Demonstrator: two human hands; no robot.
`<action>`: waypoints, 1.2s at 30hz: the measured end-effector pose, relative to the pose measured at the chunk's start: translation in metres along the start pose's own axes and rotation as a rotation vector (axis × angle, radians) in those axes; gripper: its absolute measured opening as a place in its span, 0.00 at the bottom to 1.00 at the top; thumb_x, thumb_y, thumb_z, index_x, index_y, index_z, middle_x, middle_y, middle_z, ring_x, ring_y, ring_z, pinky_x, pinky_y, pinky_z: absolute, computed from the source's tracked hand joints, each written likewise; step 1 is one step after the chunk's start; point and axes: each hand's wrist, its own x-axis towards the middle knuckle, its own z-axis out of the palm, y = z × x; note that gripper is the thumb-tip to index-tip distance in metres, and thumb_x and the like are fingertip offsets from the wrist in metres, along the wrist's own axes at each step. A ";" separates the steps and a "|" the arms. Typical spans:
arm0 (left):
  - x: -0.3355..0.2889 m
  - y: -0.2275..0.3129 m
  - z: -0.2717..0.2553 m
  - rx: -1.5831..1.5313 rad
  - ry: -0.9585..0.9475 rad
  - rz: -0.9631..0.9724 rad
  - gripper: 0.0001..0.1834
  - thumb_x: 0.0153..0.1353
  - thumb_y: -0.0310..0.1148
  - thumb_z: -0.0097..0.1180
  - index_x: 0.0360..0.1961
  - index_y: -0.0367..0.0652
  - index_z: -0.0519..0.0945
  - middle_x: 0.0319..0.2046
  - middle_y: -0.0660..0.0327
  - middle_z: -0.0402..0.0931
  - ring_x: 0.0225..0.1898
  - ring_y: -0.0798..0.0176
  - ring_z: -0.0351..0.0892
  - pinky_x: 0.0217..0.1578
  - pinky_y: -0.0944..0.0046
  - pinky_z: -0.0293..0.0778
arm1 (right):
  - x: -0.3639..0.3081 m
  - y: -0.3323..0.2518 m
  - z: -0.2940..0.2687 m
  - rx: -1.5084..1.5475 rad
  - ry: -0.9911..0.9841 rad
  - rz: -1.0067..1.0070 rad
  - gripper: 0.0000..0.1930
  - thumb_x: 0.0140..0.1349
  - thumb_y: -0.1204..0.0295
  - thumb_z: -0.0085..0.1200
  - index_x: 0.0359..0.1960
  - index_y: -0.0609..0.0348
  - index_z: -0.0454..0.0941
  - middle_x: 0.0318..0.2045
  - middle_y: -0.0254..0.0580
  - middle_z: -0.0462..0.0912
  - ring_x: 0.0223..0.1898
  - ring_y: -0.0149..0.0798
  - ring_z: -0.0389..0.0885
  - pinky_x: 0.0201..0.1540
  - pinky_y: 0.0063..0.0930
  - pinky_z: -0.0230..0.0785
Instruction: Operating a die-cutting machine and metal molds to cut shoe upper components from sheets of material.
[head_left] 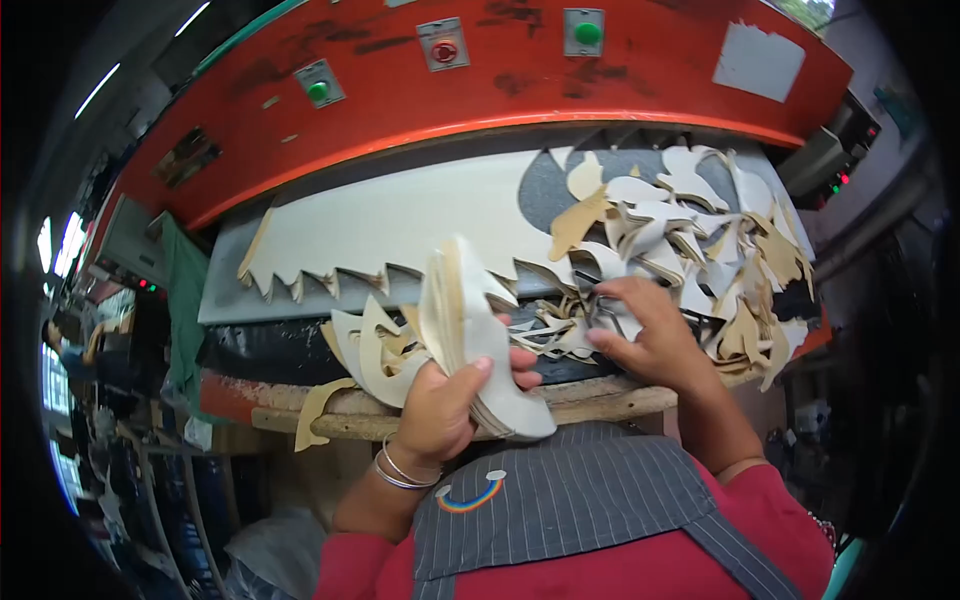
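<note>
My left hand (447, 402) is wrapped round a thick stack of curved cut pieces (463, 320), white on top with tan layers at its edge. The stack is held tilted above the near edge of the work table. My right hand (655, 338) is closed, thumb and fingers pinching a thin metal cutting die (622, 322), partly hidden by the fingers. The die is among offcuts, beside the jagged edge of a layered white sheet (400, 215). More cut pieces (375, 345) lie just left of the held stack.
A heap of white and tan scraps (690, 240) covers the table's right side. Behind stands a red machine beam (520, 85) with green and red buttons. A wooden rail (590, 402) runs along the near edge, and a green cloth (185, 305) hangs at left.
</note>
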 end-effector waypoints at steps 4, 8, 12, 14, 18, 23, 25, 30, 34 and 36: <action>0.001 0.001 0.012 0.282 0.089 -0.167 0.19 0.61 0.26 0.49 0.52 0.30 0.66 0.41 0.51 0.76 0.41 0.59 0.79 0.41 0.61 0.77 | 0.001 -0.041 0.017 0.777 -0.074 0.149 0.20 0.53 0.68 0.60 0.46 0.63 0.73 0.38 0.41 0.77 0.40 0.31 0.76 0.44 0.26 0.68; 0.007 -0.009 0.019 0.537 0.064 -0.116 0.15 0.59 0.26 0.53 0.46 0.31 0.73 0.39 0.56 0.77 0.40 0.66 0.77 0.41 0.66 0.75 | -0.002 -0.047 0.019 1.282 -0.237 0.412 0.18 0.56 0.65 0.60 0.42 0.64 0.74 0.33 0.37 0.78 0.35 0.27 0.77 0.37 0.21 0.70; 0.010 -0.017 0.018 0.627 0.015 -0.026 0.16 0.57 0.27 0.55 0.46 0.31 0.73 0.39 0.58 0.77 0.39 0.68 0.76 0.39 0.68 0.73 | -0.012 -0.043 0.036 1.213 -0.172 0.389 0.14 0.58 0.67 0.58 0.40 0.63 0.75 0.29 0.32 0.79 0.32 0.23 0.76 0.35 0.19 0.70; 0.008 -0.015 0.018 0.658 0.006 -0.057 0.16 0.58 0.27 0.55 0.47 0.31 0.73 0.39 0.59 0.77 0.39 0.68 0.76 0.40 0.68 0.73 | -0.014 -0.041 0.039 1.256 -0.120 0.405 0.13 0.58 0.68 0.58 0.40 0.63 0.76 0.30 0.32 0.79 0.32 0.23 0.76 0.36 0.19 0.69; 0.002 -0.020 0.009 0.407 0.037 -0.118 0.15 0.60 0.28 0.52 0.47 0.30 0.73 0.39 0.59 0.77 0.39 0.69 0.75 0.41 0.68 0.72 | -0.019 -0.036 0.048 1.340 -0.045 0.414 0.10 0.59 0.69 0.57 0.39 0.62 0.77 0.33 0.32 0.79 0.35 0.23 0.75 0.41 0.19 0.68; 0.003 -0.015 0.014 0.536 0.070 -0.048 0.14 0.62 0.28 0.49 0.47 0.30 0.73 0.40 0.58 0.77 0.40 0.69 0.75 0.41 0.69 0.72 | -0.021 -0.035 0.055 1.471 0.012 0.418 0.11 0.59 0.69 0.56 0.40 0.62 0.76 0.34 0.32 0.79 0.37 0.24 0.74 0.42 0.19 0.68; 0.004 -0.016 0.016 0.568 0.091 -0.018 0.14 0.62 0.27 0.48 0.47 0.29 0.73 0.41 0.57 0.77 0.40 0.69 0.76 0.41 0.69 0.72 | -0.020 -0.036 0.054 1.528 -0.022 0.421 0.12 0.59 0.70 0.56 0.42 0.62 0.75 0.35 0.32 0.79 0.38 0.25 0.75 0.43 0.21 0.68; 0.005 -0.016 0.016 0.665 0.120 0.031 0.14 0.59 0.26 0.54 0.45 0.30 0.75 0.41 0.56 0.78 0.41 0.66 0.77 0.42 0.68 0.73 | -0.018 -0.043 0.047 1.532 -0.088 0.397 0.14 0.58 0.71 0.57 0.45 0.63 0.74 0.38 0.34 0.79 0.40 0.26 0.75 0.45 0.22 0.69; 0.006 -0.018 0.018 0.682 0.144 0.074 0.14 0.57 0.25 0.56 0.44 0.31 0.76 0.40 0.56 0.78 0.40 0.66 0.78 0.42 0.68 0.74 | -0.018 -0.040 0.046 1.458 -0.140 0.391 0.13 0.58 0.72 0.57 0.43 0.64 0.76 0.37 0.35 0.80 0.40 0.26 0.76 0.45 0.22 0.69; 0.008 -0.020 0.017 0.714 0.149 0.083 0.15 0.56 0.24 0.57 0.45 0.31 0.75 0.40 0.56 0.78 0.40 0.66 0.78 0.41 0.67 0.74 | -0.020 -0.037 0.046 1.413 -0.123 0.377 0.12 0.58 0.72 0.57 0.42 0.64 0.76 0.36 0.34 0.80 0.39 0.26 0.76 0.45 0.22 0.69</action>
